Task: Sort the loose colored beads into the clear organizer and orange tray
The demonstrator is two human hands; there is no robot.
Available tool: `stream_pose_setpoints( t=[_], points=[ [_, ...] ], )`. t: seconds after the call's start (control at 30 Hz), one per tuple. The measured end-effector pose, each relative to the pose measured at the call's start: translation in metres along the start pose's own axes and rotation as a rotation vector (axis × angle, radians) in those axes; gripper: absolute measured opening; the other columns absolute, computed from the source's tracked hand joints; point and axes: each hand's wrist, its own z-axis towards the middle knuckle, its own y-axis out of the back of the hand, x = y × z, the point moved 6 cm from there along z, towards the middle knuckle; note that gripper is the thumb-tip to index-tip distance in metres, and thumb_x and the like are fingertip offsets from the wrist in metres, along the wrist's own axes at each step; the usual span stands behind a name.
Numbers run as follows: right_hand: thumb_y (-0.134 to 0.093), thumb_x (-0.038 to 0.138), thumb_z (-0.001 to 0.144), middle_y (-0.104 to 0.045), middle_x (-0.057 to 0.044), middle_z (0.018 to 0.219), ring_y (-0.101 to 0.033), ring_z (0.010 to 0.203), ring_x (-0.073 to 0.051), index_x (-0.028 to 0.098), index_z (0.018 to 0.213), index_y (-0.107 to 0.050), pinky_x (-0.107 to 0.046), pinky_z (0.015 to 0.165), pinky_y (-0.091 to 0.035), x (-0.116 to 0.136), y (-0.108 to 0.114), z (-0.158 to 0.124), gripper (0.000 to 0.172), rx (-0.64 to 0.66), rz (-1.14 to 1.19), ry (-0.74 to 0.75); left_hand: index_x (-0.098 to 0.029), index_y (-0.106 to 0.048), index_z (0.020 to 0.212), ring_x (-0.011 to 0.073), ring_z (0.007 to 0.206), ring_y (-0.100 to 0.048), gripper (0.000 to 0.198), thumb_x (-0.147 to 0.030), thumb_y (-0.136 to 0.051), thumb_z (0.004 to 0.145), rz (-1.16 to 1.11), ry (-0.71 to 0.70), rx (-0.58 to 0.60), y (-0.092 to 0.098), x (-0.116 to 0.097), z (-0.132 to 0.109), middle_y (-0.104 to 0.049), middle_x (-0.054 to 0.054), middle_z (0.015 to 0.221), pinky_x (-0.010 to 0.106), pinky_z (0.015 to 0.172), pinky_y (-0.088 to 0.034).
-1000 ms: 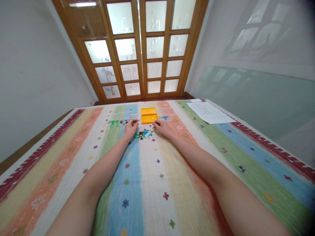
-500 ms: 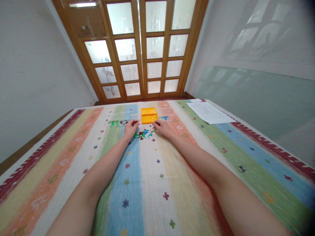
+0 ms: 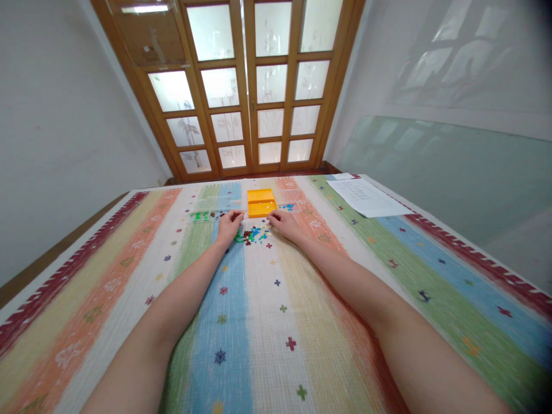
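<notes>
Far out on the striped cloth lies a small heap of coloured beads (image 3: 252,234), green, blue, brown and white. My left hand (image 3: 228,225) rests at the heap's left edge with its fingers curled together in a pinch. My right hand (image 3: 283,223) lies at the heap's right edge, fingers also drawn together near the beads. Whatever either pinch holds is too small to make out. Just beyond both hands stands a yellow tray (image 3: 261,203).
Clear trays flank the yellow one, one with green beads (image 3: 200,216) at the left, one with blue beads (image 3: 288,207) at the right. A white sheet of paper (image 3: 366,197) lies at the far right. Wooden glazed doors (image 3: 245,86) stand behind the table.
</notes>
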Motion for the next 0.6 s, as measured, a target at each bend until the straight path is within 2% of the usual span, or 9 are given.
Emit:
stream_pose_setpoints(
  t=[0.6],
  points=[
    [-0.054, 0.032, 0.095, -0.073, -0.002, 0.083, -0.063, 0.079, -0.018, 0.02, 0.083, -0.07, -0.028, 0.076, -0.043, -0.0038, -0.0014, 0.0024, 0.023, 0.0, -0.034, -0.005, -0.018, -0.073, 0.092, 0.0161, 0.069, -0.061, 0.023, -0.039, -0.069, 0.085, 0.028, 0.017, -0.027, 0.0027, -0.0013, -0.0004, -0.071, 0.003, 0.08, 0.027, 0.065, -0.048]
  ],
)
